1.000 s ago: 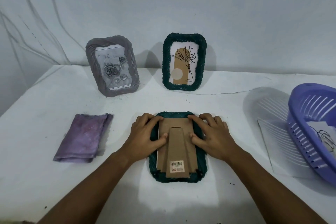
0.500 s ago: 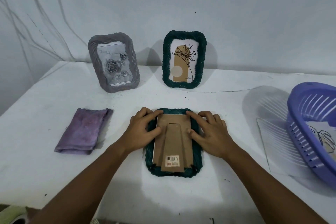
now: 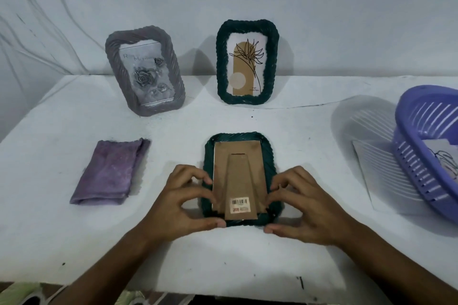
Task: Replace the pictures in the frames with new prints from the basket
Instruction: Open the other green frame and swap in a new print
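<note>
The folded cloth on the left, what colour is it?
Mottled purple cloth, seen in the head view.

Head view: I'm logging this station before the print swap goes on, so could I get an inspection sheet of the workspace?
Surface: white table, specked with dark marks.
Job's things: face-down green frame, cardboard back up; grey frame and second green frame upright at rear; purple basket at right holding prints.
Clutter: folded purple cloth; loose sheet beside and partly under the basket.
Grippers: left hand and right hand flank the frame's near end, fingers curled at its edges.
Cables: nothing seen.
Surroundings: pale wall.
</note>
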{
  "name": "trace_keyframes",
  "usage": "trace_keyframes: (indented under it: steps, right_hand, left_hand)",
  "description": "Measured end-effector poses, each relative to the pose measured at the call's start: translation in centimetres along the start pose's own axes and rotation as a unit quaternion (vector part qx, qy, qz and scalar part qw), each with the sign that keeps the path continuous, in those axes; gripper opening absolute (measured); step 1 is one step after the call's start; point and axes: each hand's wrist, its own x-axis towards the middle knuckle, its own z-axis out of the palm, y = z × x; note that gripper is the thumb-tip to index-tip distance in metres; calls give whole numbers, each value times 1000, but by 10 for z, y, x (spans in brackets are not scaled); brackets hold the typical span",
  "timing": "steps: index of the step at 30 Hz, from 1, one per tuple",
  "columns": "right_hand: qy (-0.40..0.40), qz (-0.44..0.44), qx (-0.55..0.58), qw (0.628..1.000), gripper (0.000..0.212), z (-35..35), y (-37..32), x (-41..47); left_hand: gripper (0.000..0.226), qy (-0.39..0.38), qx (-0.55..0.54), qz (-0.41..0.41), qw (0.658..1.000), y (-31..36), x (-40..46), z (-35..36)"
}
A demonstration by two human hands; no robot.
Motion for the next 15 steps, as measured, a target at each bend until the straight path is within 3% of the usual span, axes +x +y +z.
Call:
trace_keyframes:
  steps: [8,15]
  right_hand:
    - [18,-40,16,999,31,4,-1,-2]
    - [24,-43,50,998,26,7,-2,-2]
  left_hand:
    - [38,-9,35,82,996,2,-3,4]
    - [31,-15,-5,68,998,-1,-4,5]
